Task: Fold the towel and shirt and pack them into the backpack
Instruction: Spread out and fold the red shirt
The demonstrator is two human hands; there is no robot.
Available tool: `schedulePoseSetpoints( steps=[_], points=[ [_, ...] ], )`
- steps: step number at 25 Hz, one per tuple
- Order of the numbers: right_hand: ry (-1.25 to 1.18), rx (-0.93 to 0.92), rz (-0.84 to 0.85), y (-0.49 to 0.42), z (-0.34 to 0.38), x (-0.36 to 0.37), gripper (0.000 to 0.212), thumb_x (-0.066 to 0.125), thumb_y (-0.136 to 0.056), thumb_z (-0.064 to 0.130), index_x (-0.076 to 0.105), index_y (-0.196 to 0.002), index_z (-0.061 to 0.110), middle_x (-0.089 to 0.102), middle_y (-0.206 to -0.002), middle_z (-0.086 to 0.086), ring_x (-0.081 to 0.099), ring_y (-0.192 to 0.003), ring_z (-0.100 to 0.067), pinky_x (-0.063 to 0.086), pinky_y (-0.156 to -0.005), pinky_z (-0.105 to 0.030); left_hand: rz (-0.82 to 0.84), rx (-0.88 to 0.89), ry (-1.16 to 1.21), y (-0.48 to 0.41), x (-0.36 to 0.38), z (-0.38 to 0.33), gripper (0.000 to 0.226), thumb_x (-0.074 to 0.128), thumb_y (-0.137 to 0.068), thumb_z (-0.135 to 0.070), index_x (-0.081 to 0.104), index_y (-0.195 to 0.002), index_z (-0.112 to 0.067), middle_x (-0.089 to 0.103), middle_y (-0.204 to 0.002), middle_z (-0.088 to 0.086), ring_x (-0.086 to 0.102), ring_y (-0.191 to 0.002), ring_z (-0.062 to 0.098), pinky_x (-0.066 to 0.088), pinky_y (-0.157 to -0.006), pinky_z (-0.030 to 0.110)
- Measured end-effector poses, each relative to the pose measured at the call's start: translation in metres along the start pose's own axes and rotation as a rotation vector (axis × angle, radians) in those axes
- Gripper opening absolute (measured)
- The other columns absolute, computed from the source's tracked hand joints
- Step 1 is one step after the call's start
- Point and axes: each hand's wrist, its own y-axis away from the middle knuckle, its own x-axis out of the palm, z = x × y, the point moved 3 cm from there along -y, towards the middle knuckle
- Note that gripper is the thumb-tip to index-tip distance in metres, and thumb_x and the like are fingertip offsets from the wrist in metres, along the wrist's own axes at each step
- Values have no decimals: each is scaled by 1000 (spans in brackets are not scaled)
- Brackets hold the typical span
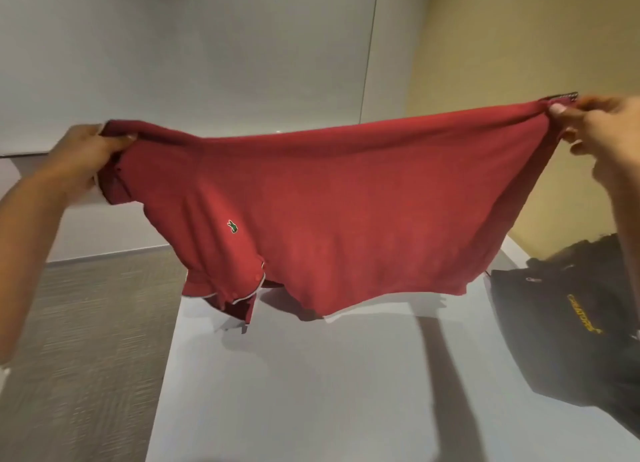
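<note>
Currently the shirt-folding step is in hand, and it looks to be at its very start. A red polo shirt hangs in the air, stretched sideways between the two hands. The left hand has its fingers curled round a bunched end near the sleeve. The right hand pinches the opposite end between thumb and fingertips, held a little higher than the left. The cloth sags between them, and the collar and buttoned placket dangle below and to the right of the left hand. A small green crocodile logo faces the camera.

Below both hands lies a white table, and the shirt's lowest edge hangs close above it; whether it touches I cannot tell. A black backpack with yellow lettering sits on the table under the right hand and forearm. No towel is in view, so I cannot say where it is or whether it is folded.

The next move, as I judge it, calls for lowering the shirt flat onto the table between the hands. Both grips should hold the tension so it lands smooth, and it must land clear of the backpack. The soft fabric will crumple if one end is let go early.
</note>
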Motion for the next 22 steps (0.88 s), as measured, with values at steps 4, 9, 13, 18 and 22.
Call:
schedulePoseSetpoints(
  steps=[4, 9, 13, 18, 22],
  points=[
    [-107, -45, -23, -12, 36, -9, 29, 75, -66, 54, 59, -73, 31, 57, -76, 11, 51, -51, 2, 36, -39, -13, -221, 486, -507, -35, -29, -26, 34, 46, -93, -53, 62, -106, -26, 71, -87, 0, 68, -81, 27, 57, -80, 43],
    [-139, 3, 13, -56, 34, -4, 56, 78, -47, 71, 58, -80, 31, 62, -66, 18, 55, -46, 6, 40, -40, -11, -342, 535, -682, -66, -24, -56, 32, 43, -94, -52, 48, -92, -20, 60, -84, 21, 58, -79, 45, 48, -65, 46],
    [-112, 71, 42, -74, 1, 45, 18, 65, -89, 16, 54, -74, 15, 62, -52, 4, 61, -42, -5, 55, -44, -23, -299, 517, -720, -83, 25, -54, 39, 54, -84, -59, 53, -94, -22, 66, -92, 24, 62, -85, 47, 53, -76, 54],
    [-115, 249, 69, -105, -55, 100, 18, 57, -94, 1, 55, -76, 6, 62, -48, -1, 64, -41, -10, 59, -53, -23, -331, 187, -616, -123, 75, -36, 43, 72, -82, -47, 67, -115, -21, 66, -116, 20, 59, -109, 44, 47, -90, 50],
    [-206, 198, 30, -118, -61, 103, 16, 55, -94, 2, 56, -79, 6, 63, -45, 6, 65, -46, -8, 57, -56, -20, -433, 194, -487, -147, 78, -54, 36, 71, -84, -38, 68, -116, -23, 67, -119, 15, 60, -112, 39, 48, -93, 45]
  ],
)
